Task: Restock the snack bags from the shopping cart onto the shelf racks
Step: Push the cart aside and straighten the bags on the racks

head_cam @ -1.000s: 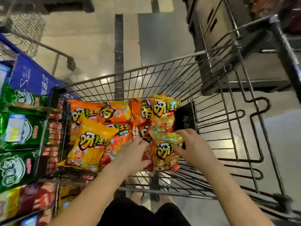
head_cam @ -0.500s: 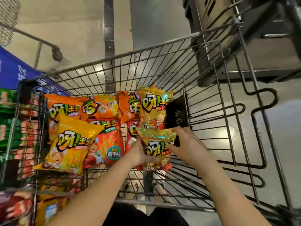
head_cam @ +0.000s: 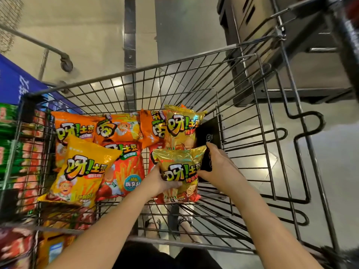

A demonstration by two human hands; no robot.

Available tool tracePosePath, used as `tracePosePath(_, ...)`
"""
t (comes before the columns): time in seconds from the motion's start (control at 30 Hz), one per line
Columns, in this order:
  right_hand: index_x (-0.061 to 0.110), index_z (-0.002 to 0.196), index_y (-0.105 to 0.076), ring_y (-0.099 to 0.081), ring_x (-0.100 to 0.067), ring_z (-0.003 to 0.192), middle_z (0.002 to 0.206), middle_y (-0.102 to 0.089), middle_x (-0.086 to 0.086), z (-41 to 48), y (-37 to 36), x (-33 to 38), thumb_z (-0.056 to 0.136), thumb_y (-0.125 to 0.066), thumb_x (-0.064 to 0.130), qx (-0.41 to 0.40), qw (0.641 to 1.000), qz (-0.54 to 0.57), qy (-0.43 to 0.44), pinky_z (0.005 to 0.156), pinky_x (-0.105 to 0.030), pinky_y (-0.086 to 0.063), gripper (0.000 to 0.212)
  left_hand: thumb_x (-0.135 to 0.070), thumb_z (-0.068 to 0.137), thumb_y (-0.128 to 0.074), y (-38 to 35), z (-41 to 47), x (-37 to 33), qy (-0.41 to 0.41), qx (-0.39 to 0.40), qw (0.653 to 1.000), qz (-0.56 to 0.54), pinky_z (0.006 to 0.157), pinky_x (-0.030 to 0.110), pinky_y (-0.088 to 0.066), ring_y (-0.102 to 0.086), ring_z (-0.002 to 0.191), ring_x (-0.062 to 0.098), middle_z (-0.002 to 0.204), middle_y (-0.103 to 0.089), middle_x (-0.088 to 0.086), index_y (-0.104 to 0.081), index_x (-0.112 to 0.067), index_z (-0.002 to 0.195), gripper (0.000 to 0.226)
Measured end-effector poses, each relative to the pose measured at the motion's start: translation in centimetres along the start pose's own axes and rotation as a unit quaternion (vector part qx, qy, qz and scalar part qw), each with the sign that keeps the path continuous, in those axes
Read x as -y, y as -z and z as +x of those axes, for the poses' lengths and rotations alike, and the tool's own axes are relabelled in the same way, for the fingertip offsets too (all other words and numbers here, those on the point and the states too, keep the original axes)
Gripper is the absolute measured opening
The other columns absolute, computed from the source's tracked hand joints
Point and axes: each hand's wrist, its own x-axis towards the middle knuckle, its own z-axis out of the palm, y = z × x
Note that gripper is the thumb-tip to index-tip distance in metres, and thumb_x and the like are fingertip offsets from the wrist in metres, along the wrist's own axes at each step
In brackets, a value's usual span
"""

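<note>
Head view: gold snack bag (head_cam: 180, 171) held in two hands

A yellow bag (head_cam: 81, 169), a red bag (head_cam: 124, 167) and orange bags (head_cam: 118, 127) fill the shopping cart's (head_cam: 174, 61) left side. A black box (head_cam: 208, 133) stands just behind the right hand (head_cam: 220, 167). In the cart's middle, the left hand (head_cam: 157, 183) grips the bag's left edge, thumb in front; the right hand's fingers curl round its right edge.

we see from one camera worn on the head. it looks forward and down into the shopping cart (head_cam: 147, 68) from just above, very near the left hand (head_cam: 155, 183) and right hand (head_cam: 219, 167).
</note>
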Motion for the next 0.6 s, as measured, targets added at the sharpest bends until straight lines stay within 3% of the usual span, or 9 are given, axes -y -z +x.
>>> tracePosePath(0.13,0.027,0.163,-0.015,-0.044,-0.024,0.143,0.159,-0.037,-0.007,1.4,0.2,0.4,0.09,-0.078,0.028,0.011,1.0,0.008,-0.016,0.114,-0.043,-0.043,0.096,-0.047,0.072,-0.089,2.3,-1.8,-0.1,-0.007,-0.018,1.0,-0.017,0.114,0.033,-0.037,-0.049,0.14,0.026,0.139,-0.045,-0.013,-0.029,-0.018,0.156,0.107)
tracePosePath(0.33,0.021,0.161,-0.019,-0.044,-0.026,0.142,0.159,-0.039,-0.008,4.8,-0.9,1.4,0.089,-0.075,0.047,0.027,0.997,0.044,-0.05,0.11,-0.044,-0.043,0.095,-0.06,0.076,-0.081,6.4,-2.9,0.3,-0.014,-0.079,0.994,-0.078,0.116,0.042,-0.034,-0.041,0.146,0.026,0.161,-0.04,0.001,-0.023,-0.028,0.161,0.108)
tracePosePath(0.47,0.017,0.152,-0.034,-0.051,-0.026,0.134,0.148,-0.048,-0.008,7.3,-2.3,2.0,0.09,-0.075,0.047,0.002,0.993,0.082,-0.079,0.097,-0.039,-0.046,0.08,-0.08,0.066,-0.075,8.7,-2.4,1.0,-0.013,-0.103,0.99,-0.099,0.119,0.049,-0.032,-0.037,0.149,0.029,0.165,-0.034,0.001,-0.019,-0.032,0.162,0.121)
tracePosePath(0.6,0.016,0.156,-0.029,-0.047,-0.03,0.138,0.151,-0.047,-0.011,9.7,-4.1,1.9,0.086,-0.077,0.052,-0.026,0.981,0.141,-0.13,0.104,-0.043,-0.045,0.092,-0.095,0.048,-0.072,10.4,-1.9,1.8,-0.021,-0.098,0.984,-0.145,0.121,0.058,-0.03,-0.035,0.15,0.03,0.168,-0.03,-0.002,-0.013,-0.042,0.162,0.138)
